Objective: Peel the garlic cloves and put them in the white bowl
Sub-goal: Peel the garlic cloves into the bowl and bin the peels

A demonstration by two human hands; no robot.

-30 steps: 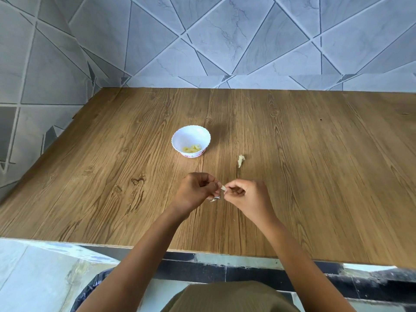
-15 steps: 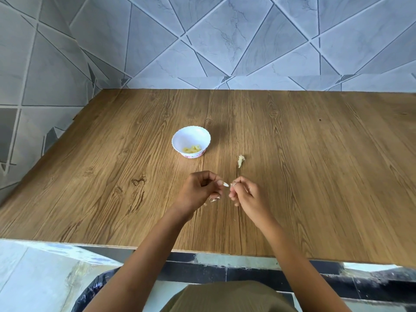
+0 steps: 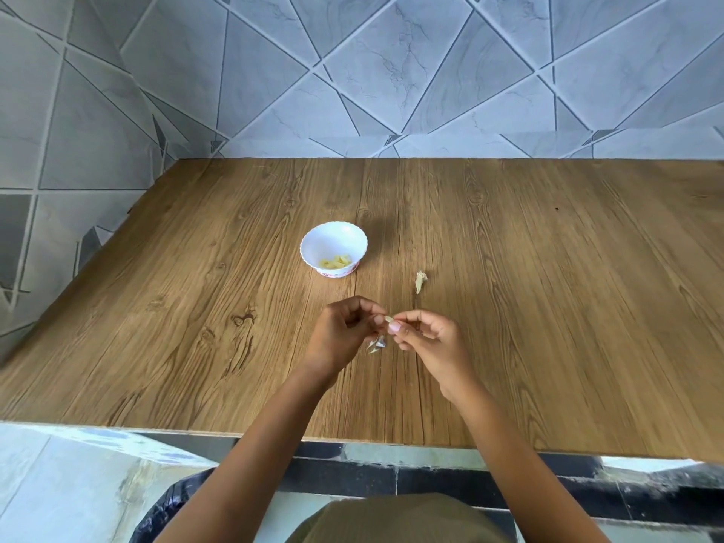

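A small garlic clove (image 3: 388,319) is pinched between the fingertips of my left hand (image 3: 344,333) and my right hand (image 3: 427,340), just above the wooden table (image 3: 548,307). Bits of papery skin (image 3: 378,343) lie on the table under my fingers. The white bowl (image 3: 333,248) stands beyond my hands, slightly left, with several peeled yellowish cloves (image 3: 336,262) inside. Another garlic clove (image 3: 420,281), with its skin on, lies on the table to the right of the bowl.
A grey tiled wall (image 3: 391,72) runs behind and to the left of the table. The table's front edge (image 3: 352,435) is close to my body. A dark bin rim (image 3: 164,507) shows below the edge.
My hands had drawn slightly apart half a second ago; now the fingertips meet again on the clove. Peel scraps lie under them.
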